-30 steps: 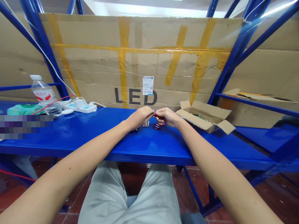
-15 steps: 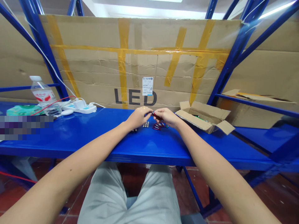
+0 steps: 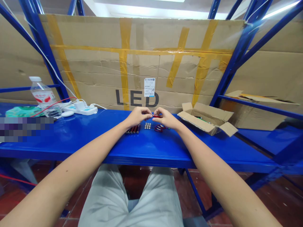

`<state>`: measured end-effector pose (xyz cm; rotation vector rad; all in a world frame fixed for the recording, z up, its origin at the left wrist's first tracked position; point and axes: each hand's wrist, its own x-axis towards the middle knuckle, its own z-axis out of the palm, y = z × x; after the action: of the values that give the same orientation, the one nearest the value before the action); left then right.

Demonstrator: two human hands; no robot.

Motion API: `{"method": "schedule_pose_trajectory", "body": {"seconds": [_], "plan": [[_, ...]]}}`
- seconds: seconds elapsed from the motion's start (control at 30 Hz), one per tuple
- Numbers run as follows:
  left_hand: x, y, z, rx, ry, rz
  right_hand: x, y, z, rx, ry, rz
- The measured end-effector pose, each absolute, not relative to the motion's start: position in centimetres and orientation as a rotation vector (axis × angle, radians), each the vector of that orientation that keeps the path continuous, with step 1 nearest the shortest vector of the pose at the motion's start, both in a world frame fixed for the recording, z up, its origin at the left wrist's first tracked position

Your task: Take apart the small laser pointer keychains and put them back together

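My right hand (image 3: 165, 118) is closed round a small dark red metal tube (image 3: 157, 116), held sideways above the table. At the tube's left end, the fingertips of my left hand (image 3: 139, 116) are pinched together; any small part between them is too small to make out. Below my left wrist, several dark red tubes with silvery ends (image 3: 133, 130) lie in a row. Small silvery round pieces, like button cells (image 3: 147, 126), are laid out in a grid between the hands. Red carabiner-like clips (image 3: 160, 128) lie in a pile under my right hand.
An open cardboard box (image 3: 205, 118) stands on the blue table (image 3: 151, 148) at the right. Farther left are a power strip (image 3: 82, 109), a plastic bottle (image 3: 44, 94) and a green packet (image 3: 23, 111). A large taped carton (image 3: 99, 69) walls off the back.
My left hand has shifted slightly left and turned, uncovering the row of tubes. My right hand has moved slightly left, and the tube is now held more level.
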<state>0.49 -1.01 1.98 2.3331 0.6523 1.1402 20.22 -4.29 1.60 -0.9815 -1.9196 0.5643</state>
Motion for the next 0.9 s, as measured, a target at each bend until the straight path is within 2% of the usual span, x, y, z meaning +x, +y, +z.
{"method": "schedule_pose_trajectory", "body": {"seconds": [0.27,0.63,0.9], "plan": [[0.1,-1.3,2.6,1.965,0.570,0.908,20.4,-4.7,2.0,-0.901,-2.028,0.379],[0.2,-0.8,1.9,1.762,0.492,0.910,20.0,-5.7,2.8,-0.800,-2.057,0.280],[0.4,-1.5,2.5,1.830,0.576,0.938,19.5,-6.0,2.9,-0.784,-2.056,0.228]]}}
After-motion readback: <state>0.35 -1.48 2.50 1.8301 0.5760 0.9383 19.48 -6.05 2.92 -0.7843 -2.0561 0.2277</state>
